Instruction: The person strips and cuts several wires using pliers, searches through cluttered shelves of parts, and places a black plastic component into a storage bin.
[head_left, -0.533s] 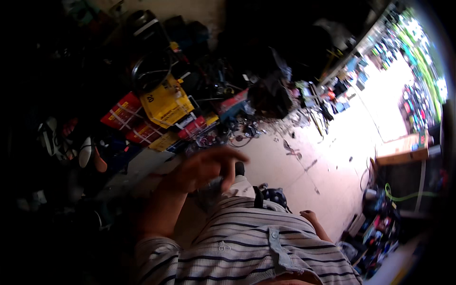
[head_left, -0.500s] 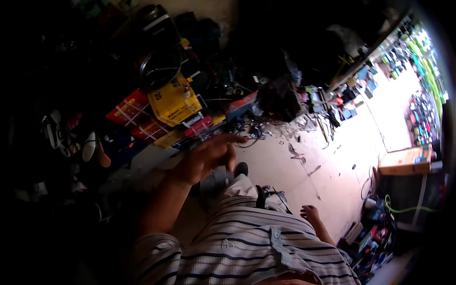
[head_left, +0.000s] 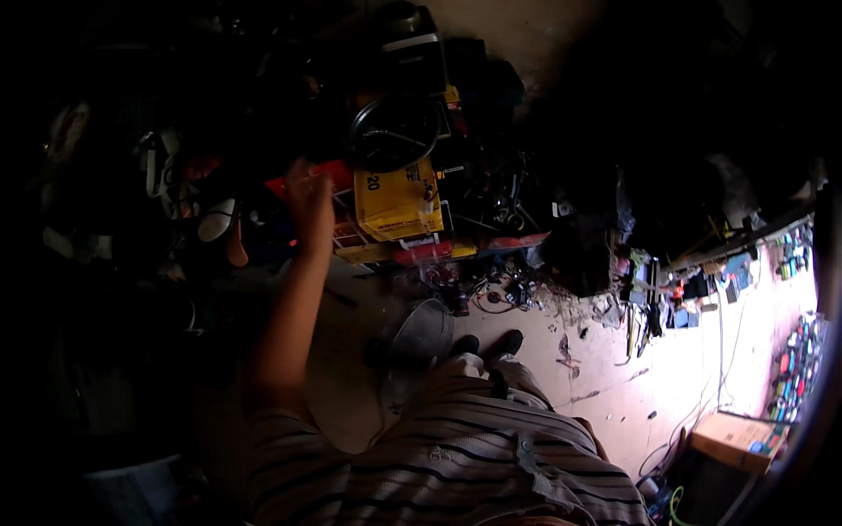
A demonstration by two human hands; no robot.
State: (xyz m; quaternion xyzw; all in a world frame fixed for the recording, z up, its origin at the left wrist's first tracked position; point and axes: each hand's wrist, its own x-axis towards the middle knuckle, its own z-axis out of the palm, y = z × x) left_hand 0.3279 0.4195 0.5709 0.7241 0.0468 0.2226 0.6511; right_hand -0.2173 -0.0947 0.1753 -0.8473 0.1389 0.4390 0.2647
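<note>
My left hand (head_left: 309,203) is stretched out ahead, in front of the red boxes (head_left: 335,175) stacked at the left. Its fingers are blurred and dim, but look apart, with nothing seen in them; I cannot tell if they touch a box. Beside it is a yellow carton (head_left: 396,200) with dark print. A black ring-shaped thing (head_left: 395,133), like a wheel or coil, rests on top of the carton. My right hand is out of sight, down by my right side.
A dark round tub (head_left: 423,329) stands near my shoes (head_left: 504,343). Cables and small parts (head_left: 507,289) litter the tiled floor beyond. On the left lie loose shoe-like things (head_left: 217,219) in deep shadow. A cardboard box (head_left: 737,440) sits at the lower right, near bright daylight.
My left hand has reached farther forward, from above the floor to the red boxes. The view has turned left, so the stack appears farther right. My right hand has dropped out of view.
</note>
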